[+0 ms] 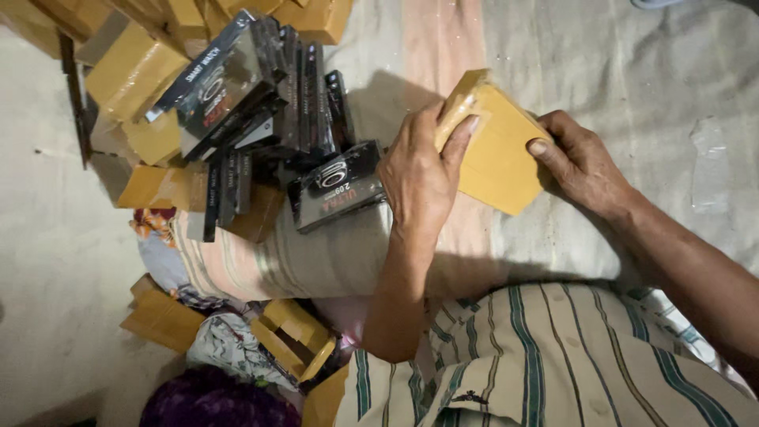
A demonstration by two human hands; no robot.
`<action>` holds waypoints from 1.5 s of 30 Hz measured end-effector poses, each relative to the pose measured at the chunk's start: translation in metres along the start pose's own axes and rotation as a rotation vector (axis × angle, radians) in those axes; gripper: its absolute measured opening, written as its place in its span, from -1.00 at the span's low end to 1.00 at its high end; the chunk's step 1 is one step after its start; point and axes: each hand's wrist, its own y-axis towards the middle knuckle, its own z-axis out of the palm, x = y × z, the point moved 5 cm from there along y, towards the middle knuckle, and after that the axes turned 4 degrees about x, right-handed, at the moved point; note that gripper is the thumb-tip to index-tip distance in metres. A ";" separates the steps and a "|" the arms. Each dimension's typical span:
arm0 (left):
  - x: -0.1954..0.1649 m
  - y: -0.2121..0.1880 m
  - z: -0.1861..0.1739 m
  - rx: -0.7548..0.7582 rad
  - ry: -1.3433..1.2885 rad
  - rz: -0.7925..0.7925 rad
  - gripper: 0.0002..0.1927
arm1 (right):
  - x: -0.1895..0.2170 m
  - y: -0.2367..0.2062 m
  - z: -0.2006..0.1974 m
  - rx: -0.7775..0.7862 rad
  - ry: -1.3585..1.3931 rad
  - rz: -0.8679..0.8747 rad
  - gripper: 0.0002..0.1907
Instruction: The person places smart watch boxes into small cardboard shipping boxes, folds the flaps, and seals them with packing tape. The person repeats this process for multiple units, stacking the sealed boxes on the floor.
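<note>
Tan wrapped box (496, 154) lies between your hands, long axis slanting; left hand (417, 175) fingers clamp its near end, right hand (581, 162) fingers grip the far edge

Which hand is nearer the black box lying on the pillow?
Left. The left hand grips the tan packet right beside the black box; the right hand holds the packet's far side.

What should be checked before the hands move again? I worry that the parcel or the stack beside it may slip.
1. Left hand has a grip on the tan wrapped parcel: ok, fingers wrap its upper corner.
2. Right hand steadies the far edge: ok, thumb pressed on it.
3. Parcel resting on the striped cushion: cannot tell, hands hide its underside.
4. Black boxes stacked steadily: not ok, they lean unevenly.
5. Nearest black box apart from left hand: not ok, it touches or nearly touches.
</note>
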 end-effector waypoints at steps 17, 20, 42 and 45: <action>0.022 -0.029 0.043 0.199 -0.585 -0.089 -0.28 | 0.072 -0.010 -0.053 -0.372 -0.810 -0.177 -0.57; 0.036 -0.031 0.063 0.341 -0.534 -0.339 -0.42 | 0.076 -0.009 -0.052 -0.355 -0.856 -0.202 -0.58; 0.107 -0.053 0.210 0.331 -0.040 -0.132 -0.34 | -0.003 0.042 0.027 -0.084 -1.001 -0.249 -0.29; 0.122 -0.063 0.218 0.516 -0.208 -0.524 -0.33 | -0.008 0.031 -0.010 -0.127 -1.073 -0.144 -0.26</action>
